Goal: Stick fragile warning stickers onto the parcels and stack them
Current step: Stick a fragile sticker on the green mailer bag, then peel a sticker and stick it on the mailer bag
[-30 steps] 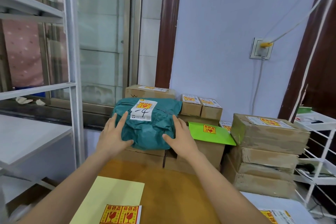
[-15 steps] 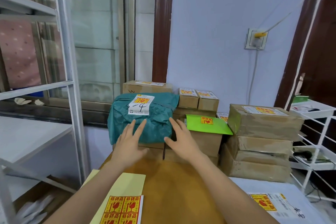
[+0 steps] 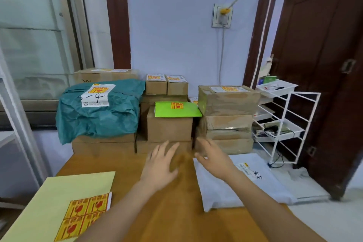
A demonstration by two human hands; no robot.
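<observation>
A teal bagged parcel (image 3: 98, 112) with a fragile sticker on its white label lies on cardboard boxes at the back left of the wooden table (image 3: 157, 212). My left hand (image 3: 160, 163) hovers open over the table's middle, holding nothing. My right hand (image 3: 214, 158) hangs open above the far edge of a grey mailer bag (image 3: 231, 184), which carries a white label and no fragile sticker that I can see. A sheet of red-and-yellow fragile stickers (image 3: 84, 216) lies on a pale yellow pad (image 3: 49, 202) at the front left.
Stickered cardboard boxes are stacked along the wall: a green envelope (image 3: 176, 109) on a middle box, two small boxes (image 3: 167, 84) behind, a taped stack (image 3: 225, 120) at right. A white wire rack (image 3: 282, 122) stands by the dark door. A metal shelf frame is at left.
Both hands have let go of the teal parcel and pulled back to the right, over the table and the grey mailer. The view has swung right and down.
</observation>
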